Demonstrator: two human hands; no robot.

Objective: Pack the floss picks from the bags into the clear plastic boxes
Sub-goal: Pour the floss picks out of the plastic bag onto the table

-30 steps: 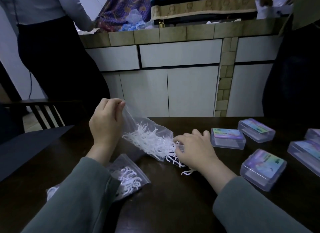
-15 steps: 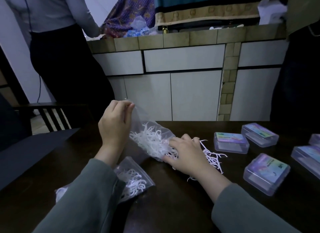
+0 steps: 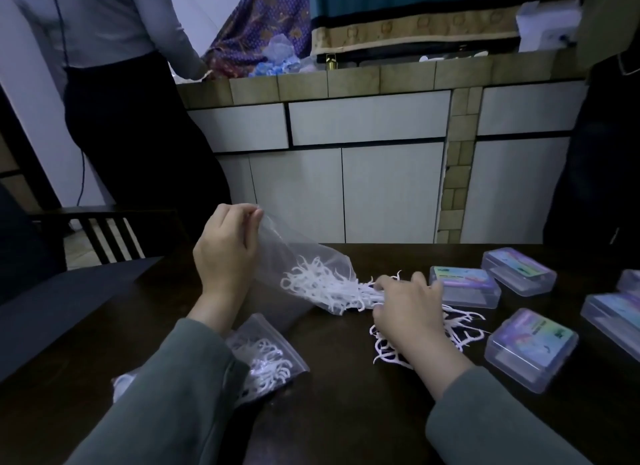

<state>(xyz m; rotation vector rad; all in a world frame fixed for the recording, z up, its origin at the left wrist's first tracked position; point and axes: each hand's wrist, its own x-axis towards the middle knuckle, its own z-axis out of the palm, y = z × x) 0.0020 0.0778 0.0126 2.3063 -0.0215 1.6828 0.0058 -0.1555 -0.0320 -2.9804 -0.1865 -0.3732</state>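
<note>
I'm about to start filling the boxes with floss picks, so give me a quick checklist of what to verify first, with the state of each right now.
1. Bag held up for emptying: ok. The left hand pinches the closed end of the tilted bag.
2. Picks coming out: ok. The right hand draws the floss picks from the bag's mouth onto the table; a loose pile lies beside that hand.
3. Bag emptied: not ok. Many picks remain inside.
4. A box open to receive picks: not ok. The nearest box and the others in view look closed.
5. Second bag: not ok, still holding picks, under the left sleeve.
</note>
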